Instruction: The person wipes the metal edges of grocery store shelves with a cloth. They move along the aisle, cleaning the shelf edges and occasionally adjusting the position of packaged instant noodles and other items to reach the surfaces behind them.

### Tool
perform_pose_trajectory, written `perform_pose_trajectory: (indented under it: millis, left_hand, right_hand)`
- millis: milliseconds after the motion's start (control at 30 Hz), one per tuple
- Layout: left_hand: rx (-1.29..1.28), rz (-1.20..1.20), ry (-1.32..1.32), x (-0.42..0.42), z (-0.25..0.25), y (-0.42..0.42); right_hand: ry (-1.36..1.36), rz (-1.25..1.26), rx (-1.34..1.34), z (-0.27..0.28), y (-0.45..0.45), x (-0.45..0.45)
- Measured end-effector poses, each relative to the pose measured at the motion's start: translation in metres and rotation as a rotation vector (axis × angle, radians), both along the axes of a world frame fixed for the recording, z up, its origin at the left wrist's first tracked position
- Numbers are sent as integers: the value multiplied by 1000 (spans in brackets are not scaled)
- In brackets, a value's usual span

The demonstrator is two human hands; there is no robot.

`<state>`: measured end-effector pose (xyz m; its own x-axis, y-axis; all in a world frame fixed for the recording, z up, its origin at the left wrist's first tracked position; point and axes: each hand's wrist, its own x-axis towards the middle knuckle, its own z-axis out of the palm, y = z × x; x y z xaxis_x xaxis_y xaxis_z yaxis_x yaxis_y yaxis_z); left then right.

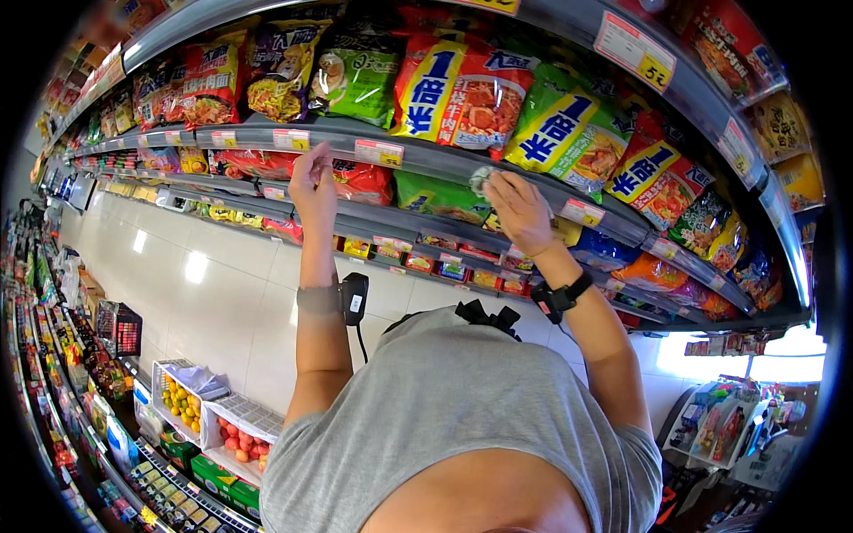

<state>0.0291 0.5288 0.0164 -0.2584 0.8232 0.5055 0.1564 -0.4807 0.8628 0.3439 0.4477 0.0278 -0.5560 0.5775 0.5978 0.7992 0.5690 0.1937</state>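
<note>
My right hand (520,208) holds a crumpled grey-green cloth (482,181) against the front edge of a grey metal shelf (440,160). My left hand (313,180) is raised at the same shelf edge, its fingers loosely bent and nothing seen in them. Its fingertips are beside a red-and-white price tag (290,140). Another price tag (378,153) lies between my hands. Above the edge stand instant noodle packets, among them a red one (463,93) and a green one (570,130). Both wrists wear strapped black devices.
Lower shelves carry more noodle packs (443,196) and small boxed goods (420,263). An upper shelf edge (636,50) curves overhead. Behind me on the left are white crates of yellow fruit (180,403) and reddish fruit (240,440). A display rack (716,426) stands at lower right.
</note>
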Motion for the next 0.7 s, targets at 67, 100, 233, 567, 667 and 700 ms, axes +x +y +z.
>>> perform_pose_trajectory:
  millis: [67,100,233,567,667,700]
  left_hand:
    - [-21,-19,8,-11,0,1]
    - [-33,-33,-5,-17,0,1]
    - [-28,-68,-61,-34,-4,5]
    - [-83,-130,66,-52,-9,20]
    - [-95,-150,42,-58,-19,24]
    - [-109,-158,34,-58,-18,26]
  right_hand:
    - [16,30,16,-4,16,-23]
    - [25,50,22,-5,22,-37]
    - [1,104,56,0,47,-88]
    - [16,43,56,6,50,-108]
    - [7,-14,94,-3,34,-73]
    - [10,-23,120,-3,32,-68]
